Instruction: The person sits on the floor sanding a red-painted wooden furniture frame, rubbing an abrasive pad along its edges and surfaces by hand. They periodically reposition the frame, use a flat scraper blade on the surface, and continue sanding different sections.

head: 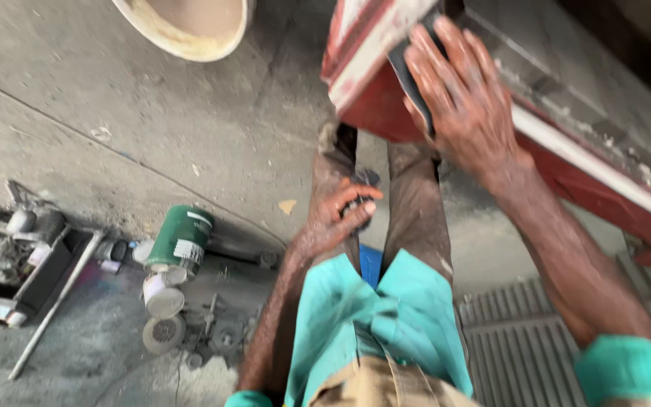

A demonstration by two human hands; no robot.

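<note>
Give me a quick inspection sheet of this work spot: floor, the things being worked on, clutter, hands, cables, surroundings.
Surface: dusty grey concrete floor, stained.
Job's things: dark sanding sheet pressed flat on a red panel with white filler strips; another small dark piece, too blurred to identify.
Clutter: green can on its side, small round tins, tray of tools.
Hands: right hand flat on the sanding sheet; left hand closed on the small dark piece at the knee.
Cables: nothing seen.
Surroundings: pale bucket rim above, ribbed metal grating at right.
</note>
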